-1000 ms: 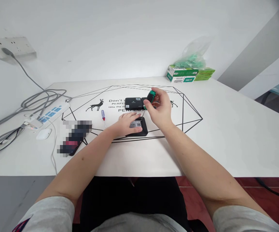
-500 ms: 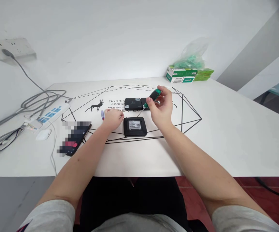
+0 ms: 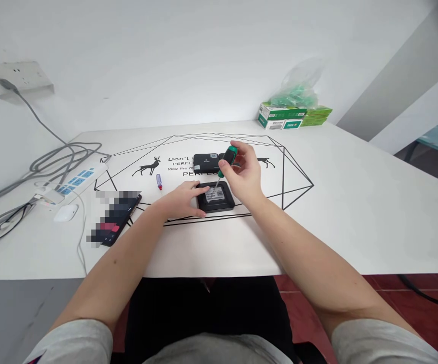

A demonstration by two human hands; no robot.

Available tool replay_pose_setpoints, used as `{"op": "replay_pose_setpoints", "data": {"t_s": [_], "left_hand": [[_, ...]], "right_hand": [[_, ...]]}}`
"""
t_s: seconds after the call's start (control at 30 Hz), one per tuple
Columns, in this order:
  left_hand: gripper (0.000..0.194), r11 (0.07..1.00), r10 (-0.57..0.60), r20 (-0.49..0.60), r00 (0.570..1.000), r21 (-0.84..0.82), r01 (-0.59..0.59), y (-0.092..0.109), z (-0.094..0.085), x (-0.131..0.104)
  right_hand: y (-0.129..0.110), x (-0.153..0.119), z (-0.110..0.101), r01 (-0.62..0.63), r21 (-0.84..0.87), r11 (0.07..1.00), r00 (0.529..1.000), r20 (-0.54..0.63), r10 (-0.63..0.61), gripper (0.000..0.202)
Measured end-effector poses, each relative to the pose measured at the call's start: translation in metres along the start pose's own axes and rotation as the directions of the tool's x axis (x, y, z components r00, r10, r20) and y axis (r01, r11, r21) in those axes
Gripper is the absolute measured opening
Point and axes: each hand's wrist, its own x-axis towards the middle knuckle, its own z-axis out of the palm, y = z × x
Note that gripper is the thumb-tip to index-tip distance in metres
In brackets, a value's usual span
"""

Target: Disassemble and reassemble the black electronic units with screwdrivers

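A square black box (image 3: 221, 203) with a white label lies on the table in front of me. My left hand (image 3: 184, 198) rests at its left side, fingers apart, a finger over the top and the thumb at the near left corner. In my right hand (image 3: 244, 171) is a green and black screwdriver (image 3: 229, 155), tilted, its shaft pointing down over the label. Whether the tip touches the box is too small to tell. Behind stands another black box (image 3: 206, 163), with a further dark one partly hidden by my right hand.
A small purple screwdriver (image 3: 159, 181) lies left of the boxes. Further left are a phone (image 3: 122, 217), a white case (image 3: 66, 213), a power strip (image 3: 78, 183) and cables. Green and white cartons (image 3: 282, 114) with a plastic bag stand at the back right.
My left hand has moved right and spread onto the labelled box, which sits slightly further right. My right hand has come left and down with the screwdriver, now more upright over the label.
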Motion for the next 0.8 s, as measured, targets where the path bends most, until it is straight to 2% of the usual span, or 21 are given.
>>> {"op": "replay_pose_setpoints", "data": {"t_s": [0.13,0.37,0.53,0.6,0.8], "left_hand": [[0.097,0.997,0.074,0.009,0.997,-0.005,-0.074,0.001,0.014,0.008],[0.078,0.976,0.208,0.014,0.978,-0.066,-0.207,-0.005,0.021,0.01],[0.082,0.97,0.242,0.029,0.97,-0.037,-0.241,-0.008,0.026,0.013],[0.084,0.962,0.271,0.011,0.962,-0.036,-0.271,-0.01,0.028,0.014],[0.073,0.937,0.348,-0.056,0.936,-0.001,-0.349,-0.018,0.034,0.02]], "right_hand": [[-0.013,-0.005,0.001,0.022,-0.012,1.0,0.998,0.057,-0.021,0.045],[-0.018,-0.008,0.003,0.093,-0.036,0.995,0.989,0.121,-0.088,0.044],[-0.023,-0.008,0.003,0.163,0.044,0.986,0.975,0.144,-0.167,0.041],[-0.024,-0.009,0.002,0.176,0.057,0.983,0.97,0.158,-0.183,0.041],[-0.022,-0.011,0.005,0.246,0.051,0.968,0.958,0.14,-0.251,0.04]]}}
